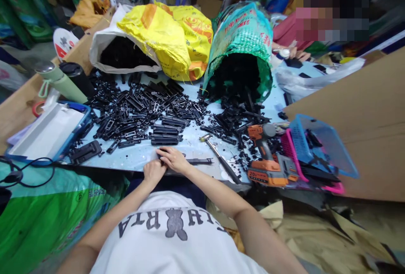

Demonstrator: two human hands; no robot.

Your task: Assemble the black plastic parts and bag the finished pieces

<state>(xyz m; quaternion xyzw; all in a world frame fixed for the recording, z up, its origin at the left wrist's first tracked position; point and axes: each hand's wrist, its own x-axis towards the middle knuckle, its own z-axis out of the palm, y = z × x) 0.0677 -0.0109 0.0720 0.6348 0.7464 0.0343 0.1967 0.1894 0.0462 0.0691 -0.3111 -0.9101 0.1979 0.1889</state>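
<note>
At the table's front edge, my left hand (154, 170) is closed around a black plastic part (160, 153), mostly hidden by my fingers. My right hand (172, 158) lies over the same part with its fingers bent onto it, touching my left hand. Just beyond them sits a short stack of long black plastic parts (165, 135). Another slim black piece (200, 161) lies right of my right hand. A hammer (221, 160) with a dark grip rests farther right, beside an orange and grey cordless drill (264, 155).
Loose black parts (126, 109) are heaped across the table. Behind them lie open yellow (158, 33) and green (240, 33) sacks. Baskets, one blue (329, 139), stand right. A tray (47, 134) and a green bottle (63, 82) are left. A co-worker's hands (294, 54) show at back right.
</note>
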